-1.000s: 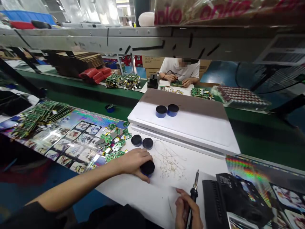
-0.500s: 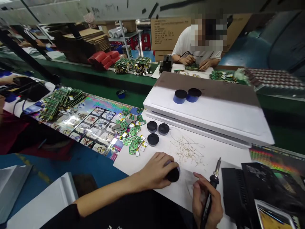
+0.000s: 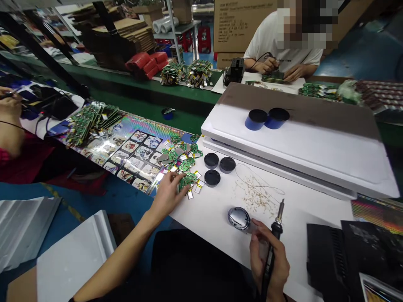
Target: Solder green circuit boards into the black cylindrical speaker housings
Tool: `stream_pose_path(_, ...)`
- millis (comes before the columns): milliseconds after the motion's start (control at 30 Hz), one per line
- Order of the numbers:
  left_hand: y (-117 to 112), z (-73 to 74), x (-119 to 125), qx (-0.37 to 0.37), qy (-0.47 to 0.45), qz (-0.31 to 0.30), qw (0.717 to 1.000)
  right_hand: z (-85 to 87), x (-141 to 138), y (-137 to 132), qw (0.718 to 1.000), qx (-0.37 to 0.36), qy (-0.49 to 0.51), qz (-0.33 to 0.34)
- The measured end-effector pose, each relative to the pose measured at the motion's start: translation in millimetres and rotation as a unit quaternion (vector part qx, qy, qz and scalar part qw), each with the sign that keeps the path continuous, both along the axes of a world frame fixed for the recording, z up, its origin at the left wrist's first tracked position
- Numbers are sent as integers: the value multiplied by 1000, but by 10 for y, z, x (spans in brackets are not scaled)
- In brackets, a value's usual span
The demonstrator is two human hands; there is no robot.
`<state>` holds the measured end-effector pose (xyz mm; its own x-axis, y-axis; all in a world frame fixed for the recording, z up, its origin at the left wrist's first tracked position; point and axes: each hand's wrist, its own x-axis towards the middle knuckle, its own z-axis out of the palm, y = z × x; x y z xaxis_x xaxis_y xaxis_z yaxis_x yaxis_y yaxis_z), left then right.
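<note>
Left hand open, fingers loosely spread, touching a heap of small green circuit boards on the white worktop. Right hand curled in a pen grip around a soldering iron, just beside a shiny round metal tin.

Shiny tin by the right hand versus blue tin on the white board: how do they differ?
The shiny tin shows a silver face; the blue tin a black top. The shiny tin lies on the white sheet beside the right hand; the blue tin stands on the raised white board. Both are round.
</note>
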<state>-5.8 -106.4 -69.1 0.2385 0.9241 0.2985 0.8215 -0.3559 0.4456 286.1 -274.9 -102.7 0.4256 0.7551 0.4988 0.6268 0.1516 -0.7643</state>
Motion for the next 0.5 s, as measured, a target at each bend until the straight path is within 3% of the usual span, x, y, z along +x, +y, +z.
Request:
stream_pose_path(67,-7,-13,-32,16,-7,2,1000,19,18,9,1000,8,-1,-1)
stream_pose_path(167,-17,91,20,20,-70,-13,997,58,58,19,1000,17,7,-12)
stream_pose_path(300,7,369,205,-93,-198,-53,974,230,95,67,999,28,17,29)
stream_pose_path(367,1,503,384,-180,-273,-95,940,382,90,136,996,26,4,83)
stream_pose_path(500,-77,673,900,-342,-390,-197,832,669,55,328,984,53,-49,165)
